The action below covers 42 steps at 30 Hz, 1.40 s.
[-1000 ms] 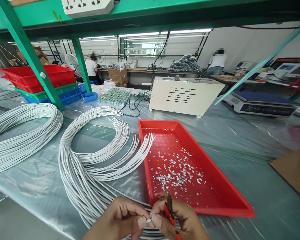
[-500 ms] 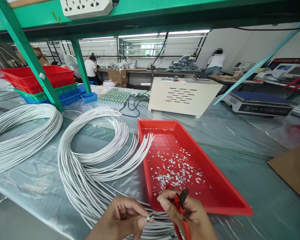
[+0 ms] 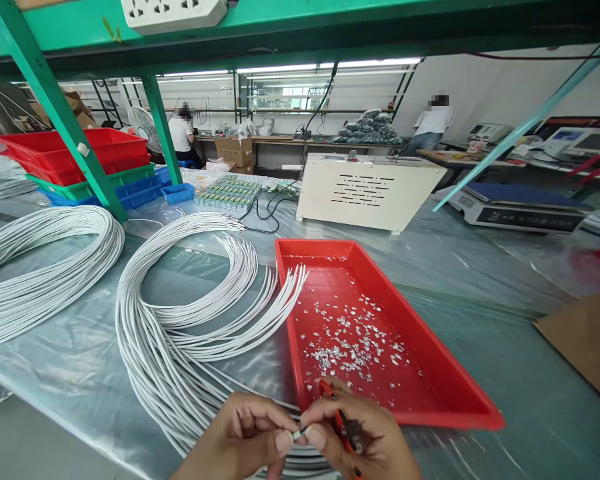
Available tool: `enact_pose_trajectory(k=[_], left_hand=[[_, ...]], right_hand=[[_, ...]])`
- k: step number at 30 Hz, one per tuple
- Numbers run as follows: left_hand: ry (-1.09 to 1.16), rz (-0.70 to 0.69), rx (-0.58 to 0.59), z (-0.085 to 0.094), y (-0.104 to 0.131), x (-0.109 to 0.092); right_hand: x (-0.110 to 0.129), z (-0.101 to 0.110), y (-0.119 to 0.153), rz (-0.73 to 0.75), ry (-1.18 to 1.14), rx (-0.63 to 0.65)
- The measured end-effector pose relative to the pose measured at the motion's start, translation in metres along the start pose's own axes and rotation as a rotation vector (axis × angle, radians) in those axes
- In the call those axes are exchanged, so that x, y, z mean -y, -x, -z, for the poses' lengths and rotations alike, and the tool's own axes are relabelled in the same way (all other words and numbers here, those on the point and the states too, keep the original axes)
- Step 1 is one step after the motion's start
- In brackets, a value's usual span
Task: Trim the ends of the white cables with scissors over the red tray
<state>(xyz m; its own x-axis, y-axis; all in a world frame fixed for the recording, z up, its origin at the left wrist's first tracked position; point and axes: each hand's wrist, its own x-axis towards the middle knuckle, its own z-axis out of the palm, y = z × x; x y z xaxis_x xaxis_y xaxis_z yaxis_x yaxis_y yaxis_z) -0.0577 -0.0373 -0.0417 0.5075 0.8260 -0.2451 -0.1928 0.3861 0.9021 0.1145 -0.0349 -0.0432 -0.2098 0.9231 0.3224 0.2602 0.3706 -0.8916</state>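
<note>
My left hand (image 3: 253, 433) pinches a white cable (image 3: 296, 436) close to its end, where a short dark tip shows. Thumb and forefinger of my right hand (image 3: 363, 433) are closed at that same tip, touching it. Red-handled cutters (image 3: 344, 430) rest inside my right palm, partly hidden by the fingers. A coiled bundle of white cables (image 3: 145, 333) lies under and left of my hands, several ends reaching over the rim of a red tray (image 3: 430, 347). Small silvery scraps (image 3: 350, 340) are scattered on the tray's floor.
Another coil of white cables (image 3: 55, 267) lies at left, before stacked red bins (image 3: 80, 153) and a green post (image 3: 60, 100). A beige metal box (image 3: 365, 193) stands behind the tray, a scale (image 3: 520, 207) at right. Two people work in the background.
My right hand has moved left to the cable end, and its fingertips now meet my left hand's. The cutters have turned deeper into the right palm.
</note>
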Motion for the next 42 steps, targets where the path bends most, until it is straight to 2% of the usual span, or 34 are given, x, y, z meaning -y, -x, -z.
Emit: enact_pose_trajectory(k=[4,10,16,19,21,23,26,29,34,37,40,42], left_hand=[[-0.032,0.051,0.053,-0.001,0.001,-0.005],[0.017,0.011,0.077,-0.003,0.003,-0.005],[-0.039,0.002,-0.010,-0.002,0.005,-0.004],[-0.073,-0.026,-0.047,-0.001,0.007,0.000],[-0.150,-0.067,-0.130,-0.002,0.010,0.004],[-0.282,-0.127,-0.226,-0.004,0.012,0.008],[-0.493,-0.222,-0.233,-0.005,0.014,0.013],[-0.572,-0.246,-0.214,-0.003,0.013,0.016],[-0.432,-0.131,-0.263,-0.001,0.013,0.019],[-0.297,-0.120,-0.289,0.000,0.013,0.017],[-0.150,-0.111,-0.235,0.003,0.012,0.015],[-0.073,-0.105,-0.188,0.005,0.011,0.013]], right_hand=[[0.009,-0.002,0.001,-0.175,-0.085,-0.012],[0.009,-0.008,0.002,-0.262,-0.067,-0.062],[0.003,-0.014,0.003,-0.208,0.035,-0.180],[0.006,-0.011,0.000,-0.307,-0.030,-0.300],[0.008,-0.008,-0.002,-0.363,-0.089,-0.359],[0.008,-0.008,-0.003,-0.364,-0.111,-0.364],[0.004,-0.009,-0.001,-0.312,-0.091,-0.317],[0.000,-0.011,0.002,-0.265,-0.063,-0.271],[0.000,-0.010,0.004,-0.149,0.097,-0.186],[0.000,-0.007,0.003,0.033,0.274,-0.118],[-0.004,-0.002,0.001,0.236,0.454,-0.024],[-0.008,0.000,0.000,0.290,0.536,0.023]])
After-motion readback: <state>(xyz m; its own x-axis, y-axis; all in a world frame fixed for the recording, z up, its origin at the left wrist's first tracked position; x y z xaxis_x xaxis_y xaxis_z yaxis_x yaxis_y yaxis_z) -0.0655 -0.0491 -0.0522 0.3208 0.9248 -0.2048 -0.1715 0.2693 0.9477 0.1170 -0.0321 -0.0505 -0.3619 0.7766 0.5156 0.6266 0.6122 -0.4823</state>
